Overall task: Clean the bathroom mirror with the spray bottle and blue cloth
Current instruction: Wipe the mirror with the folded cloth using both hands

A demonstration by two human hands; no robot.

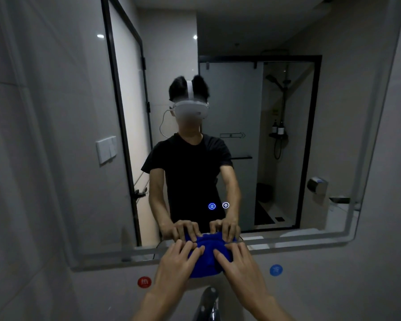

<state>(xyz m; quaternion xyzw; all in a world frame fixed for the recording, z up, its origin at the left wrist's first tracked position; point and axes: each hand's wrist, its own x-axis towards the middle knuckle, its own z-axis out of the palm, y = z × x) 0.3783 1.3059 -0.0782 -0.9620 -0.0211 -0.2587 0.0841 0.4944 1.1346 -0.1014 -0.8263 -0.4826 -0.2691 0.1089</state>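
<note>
The blue cloth (pixel 206 258) is bunched against the bottom edge of the bathroom mirror (pixel 276 158), at its middle. My left hand (pixel 178 262) presses on the cloth's left side with the fingers spread over it. My right hand (pixel 236 262) presses on its right side the same way. Both hands and the cloth are reflected in the glass just above. No spray bottle is in view.
A chrome tap (pixel 208 302) stands just below my hands. A red sticker (pixel 144 282) and a blue sticker (pixel 276 270) sit on the wall under the mirror. Two lit touch icons (pixel 218 205) glow on the glass. A tiled wall flanks the left side.
</note>
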